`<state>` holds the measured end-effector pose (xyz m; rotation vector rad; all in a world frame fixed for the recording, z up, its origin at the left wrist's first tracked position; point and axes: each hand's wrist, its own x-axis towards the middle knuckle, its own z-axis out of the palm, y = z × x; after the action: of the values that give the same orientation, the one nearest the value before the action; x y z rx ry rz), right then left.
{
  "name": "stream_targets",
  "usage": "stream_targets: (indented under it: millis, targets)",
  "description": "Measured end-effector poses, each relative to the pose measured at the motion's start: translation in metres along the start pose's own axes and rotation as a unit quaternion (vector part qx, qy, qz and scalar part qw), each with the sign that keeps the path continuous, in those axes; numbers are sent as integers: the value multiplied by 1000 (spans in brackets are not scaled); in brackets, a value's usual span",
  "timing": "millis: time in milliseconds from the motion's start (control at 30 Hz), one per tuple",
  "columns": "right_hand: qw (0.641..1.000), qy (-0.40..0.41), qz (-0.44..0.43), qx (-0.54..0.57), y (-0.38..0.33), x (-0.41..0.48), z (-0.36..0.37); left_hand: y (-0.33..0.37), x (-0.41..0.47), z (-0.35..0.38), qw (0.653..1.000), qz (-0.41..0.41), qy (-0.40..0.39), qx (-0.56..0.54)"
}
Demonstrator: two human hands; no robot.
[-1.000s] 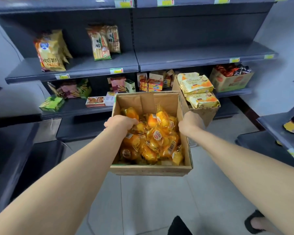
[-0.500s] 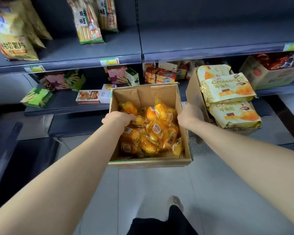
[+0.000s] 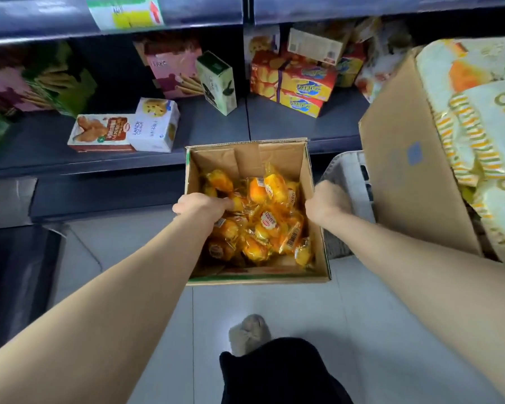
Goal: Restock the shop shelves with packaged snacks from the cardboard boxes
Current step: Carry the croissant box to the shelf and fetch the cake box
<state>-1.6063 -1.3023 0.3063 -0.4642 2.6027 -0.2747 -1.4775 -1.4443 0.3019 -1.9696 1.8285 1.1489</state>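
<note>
A shop aisle with pale floor tiles [image 3: 274, 301] and dark grey metal shelving ahead of me. The lower shelf [image 3: 289, 123] carries a scattering of snack cartons. A flat biscuit carton [image 3: 102, 132] lies near its front edge on the left. Red and yellow cartons [image 3: 298, 83] are stacked toward the back at the middle, with bare shelf between the two groups. A yellow price label [image 3: 126, 11] sits on the front edge of the shelf above.

I hold an open cardboard box [image 3: 257, 277] just in front of the lower shelf's front edge, over the floor. I cannot tell whether its base touches the tiles. My left hand [image 3: 200, 207] is clenched over the box's left wall, fingers curled down inside the rim. My right hand [image 3: 327, 202] is clenched on the right wall in the same way, its fingers hidden from view. The box is heaped with small orange snack packets [image 3: 263, 223] in clear wrappers.

To my right stands a larger cardboard box [image 3: 405, 176], piled above its rim with pale snack bags [image 3: 484, 126]. A grey crate [image 3: 347, 176] sits between the two boxes.

As I judge it, restocking of these goods has barely begun. No orange packets or pale bags show on the shelf, both boxes look full, and both my hands are taken up with the box. What is left is to set it down and move the packets onto the bare stretches of shelf.
</note>
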Motion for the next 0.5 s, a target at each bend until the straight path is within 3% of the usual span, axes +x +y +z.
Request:
stream_targets:
  millis: [500]
  targets:
    - [999,-29,33,-18,48,153,209,-54,210,166,998,-30,-46,-4]
